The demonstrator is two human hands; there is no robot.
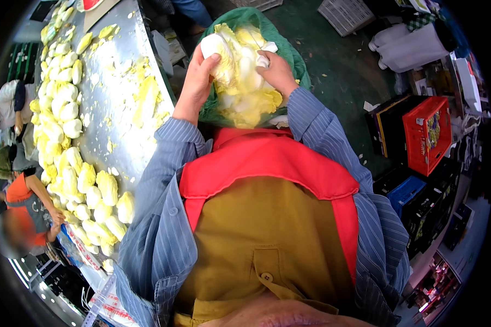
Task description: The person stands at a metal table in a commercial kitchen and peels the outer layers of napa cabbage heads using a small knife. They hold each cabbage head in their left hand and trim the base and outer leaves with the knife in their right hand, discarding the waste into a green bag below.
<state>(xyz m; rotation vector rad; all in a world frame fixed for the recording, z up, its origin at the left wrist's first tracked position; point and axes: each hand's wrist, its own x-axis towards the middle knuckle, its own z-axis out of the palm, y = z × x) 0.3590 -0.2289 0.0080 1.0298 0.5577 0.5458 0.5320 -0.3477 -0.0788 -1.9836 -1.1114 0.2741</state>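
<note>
My left hand [199,77] grips a pale napa cabbage head [220,53] near its white base end, with its yellow leaves facing inward. Fingers closed, my right hand [276,73] pinches a small white piece of cabbage [262,60]. Both hands are over a green mesh sack [298,61], spread wide around its contents. Loose yellow and white cabbage leaves [249,102] fill the sack below them. Some leaves look blurred.
On the left, a metal table [102,77] bears many piled napa cabbages [59,102] and leaf scraps [145,98]. Across it stands a person in orange [28,196]. A red crate [419,143] and stacked black crates [427,204] stand right; a pale crate [345,15] is beyond the sack.
</note>
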